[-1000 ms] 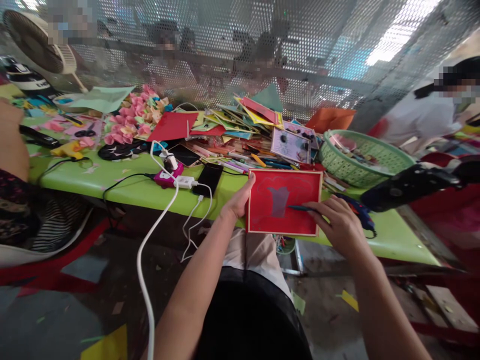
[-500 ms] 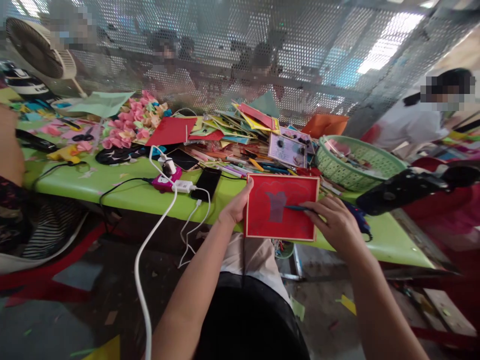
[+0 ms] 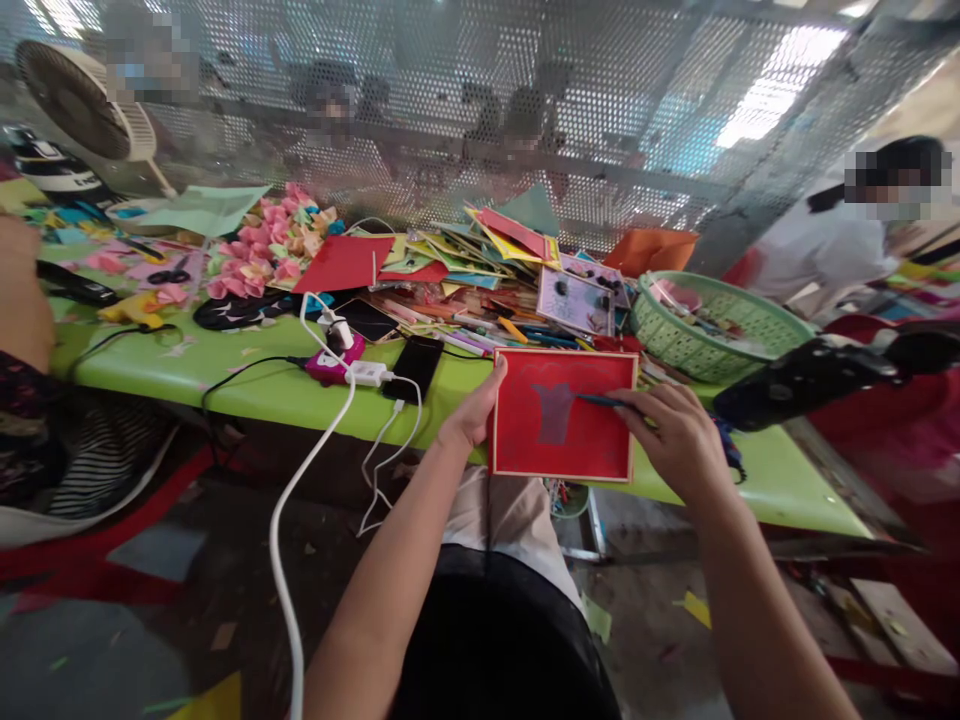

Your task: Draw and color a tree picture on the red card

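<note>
A red panel in a pale wooden frame (image 3: pixel 517 440) is tilted toward me at the table's front edge. On its red face is a greyish-purple, vase-like shape (image 3: pixel 553 415), with faint outlines around it. My left hand (image 3: pixel 477 405) grips the frame's left side, thumb on the front and the other fingers hidden behind. My right hand (image 3: pixel 671 430) is closed around a slim dark blue pen-like tool (image 3: pixel 600 400). Its tip points left, at the upper right edge of the shape; whether it touches the panel I cannot tell.
Behind the frame lie heaped coloured papers and pencils (image 3: pixel 480 310). A green basket (image 3: pixel 712 350) stands right of them. Left are a black phone (image 3: pixel 415 365), a magenta power strip (image 3: pixel 330 365) with a white cable, and pink paper flowers (image 3: pixel 259 245). A person (image 3: pixel 840 230) sits far right.
The tool tip and my right hand have shifted slightly up along the shape's right side. My left hand and the frame hold still.
</note>
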A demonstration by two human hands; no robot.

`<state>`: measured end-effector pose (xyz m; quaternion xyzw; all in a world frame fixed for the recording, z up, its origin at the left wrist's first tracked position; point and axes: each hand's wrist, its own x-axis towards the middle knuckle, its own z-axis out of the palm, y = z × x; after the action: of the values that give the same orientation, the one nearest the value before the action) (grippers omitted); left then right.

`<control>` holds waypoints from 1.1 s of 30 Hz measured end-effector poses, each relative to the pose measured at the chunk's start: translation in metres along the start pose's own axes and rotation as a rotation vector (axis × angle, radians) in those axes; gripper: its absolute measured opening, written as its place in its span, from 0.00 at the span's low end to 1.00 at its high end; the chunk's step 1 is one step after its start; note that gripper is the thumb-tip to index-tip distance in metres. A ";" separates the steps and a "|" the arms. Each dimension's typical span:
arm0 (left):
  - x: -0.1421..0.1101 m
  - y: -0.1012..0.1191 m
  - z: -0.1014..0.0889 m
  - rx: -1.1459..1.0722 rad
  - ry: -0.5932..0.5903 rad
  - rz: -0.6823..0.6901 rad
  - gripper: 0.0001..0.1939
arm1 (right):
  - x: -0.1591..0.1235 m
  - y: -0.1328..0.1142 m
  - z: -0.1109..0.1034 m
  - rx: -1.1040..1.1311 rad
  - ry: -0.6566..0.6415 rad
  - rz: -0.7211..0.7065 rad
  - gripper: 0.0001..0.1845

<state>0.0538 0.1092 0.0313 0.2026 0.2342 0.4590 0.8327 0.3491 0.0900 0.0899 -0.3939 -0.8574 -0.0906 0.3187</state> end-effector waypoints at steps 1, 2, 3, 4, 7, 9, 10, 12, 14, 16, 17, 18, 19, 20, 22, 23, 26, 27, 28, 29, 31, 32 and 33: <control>-0.001 0.001 0.002 0.000 0.009 -0.004 0.33 | 0.000 0.000 0.000 0.002 0.001 0.003 0.15; -0.002 0.001 0.003 -0.001 0.014 -0.011 0.34 | 0.000 0.000 0.000 0.007 -0.006 0.003 0.15; -0.002 0.001 0.004 -0.004 0.017 -0.018 0.34 | 0.000 0.001 0.000 0.014 -0.017 0.001 0.15; -0.002 0.002 0.004 -0.007 0.017 -0.025 0.34 | 0.000 0.001 0.000 0.020 -0.029 -0.001 0.15; -0.003 0.002 0.004 -0.011 0.022 -0.025 0.34 | 0.000 0.001 0.000 0.024 -0.035 -0.003 0.15; -0.003 0.001 0.003 -0.012 0.018 -0.014 0.35 | 0.001 0.001 0.000 0.017 -0.015 0.000 0.16; -0.002 0.001 0.002 -0.013 0.011 -0.011 0.35 | 0.001 0.001 0.000 0.013 -0.009 0.001 0.16; -0.001 0.000 0.000 -0.009 -0.008 -0.010 0.35 | 0.000 0.000 0.001 0.009 -0.016 -0.003 0.16; 0.000 -0.001 -0.002 -0.006 -0.015 -0.010 0.35 | -0.004 -0.001 0.000 0.015 -0.057 -0.018 0.16; 0.002 -0.002 -0.005 -0.010 -0.022 -0.007 0.35 | -0.009 -0.002 -0.001 0.034 -0.111 -0.038 0.15; 0.002 -0.002 -0.005 -0.015 -0.030 -0.004 0.35 | -0.012 -0.003 -0.002 0.044 -0.136 -0.048 0.14; 0.003 -0.002 -0.006 -0.019 -0.037 0.001 0.34 | -0.013 -0.003 -0.003 0.050 -0.152 -0.054 0.14; 0.003 -0.001 -0.005 -0.022 -0.038 0.004 0.34 | -0.014 -0.004 -0.003 0.050 -0.158 -0.056 0.14; 0.002 -0.001 -0.004 -0.023 -0.031 0.004 0.34 | -0.014 -0.004 -0.004 0.045 -0.149 -0.053 0.14; 0.000 0.000 -0.001 -0.027 0.007 -0.003 0.35 | -0.011 -0.005 -0.003 0.028 -0.105 -0.034 0.14; -0.001 0.000 0.002 -0.030 0.028 -0.011 0.35 | -0.010 -0.005 -0.003 0.021 -0.078 -0.023 0.15; -0.002 0.002 0.006 -0.043 0.057 -0.024 0.36 | -0.010 -0.005 -0.001 0.021 -0.059 -0.015 0.15; -0.002 0.002 0.007 -0.048 0.053 -0.027 0.37 | -0.012 -0.005 -0.001 0.025 -0.080 -0.024 0.14; -0.002 0.002 0.007 -0.054 0.045 -0.028 0.37 | -0.015 -0.005 -0.001 0.029 -0.106 -0.035 0.14; -0.002 0.002 0.006 -0.059 0.034 -0.029 0.37 | -0.017 -0.005 -0.001 0.034 -0.134 -0.049 0.14; -0.001 0.001 0.004 -0.064 0.019 -0.028 0.37 | -0.021 -0.005 -0.002 0.040 -0.178 -0.076 0.13; -0.001 0.001 0.004 -0.063 0.020 -0.024 0.37 | -0.021 -0.004 -0.003 0.037 -0.186 -0.081 0.13; -0.001 0.001 0.004 -0.060 0.027 -0.022 0.36 | -0.021 -0.004 -0.003 0.032 -0.180 -0.079 0.13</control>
<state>0.0546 0.1083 0.0350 0.1689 0.2339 0.4595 0.8400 0.3575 0.0731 0.0802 -0.3610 -0.8988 -0.0539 0.2428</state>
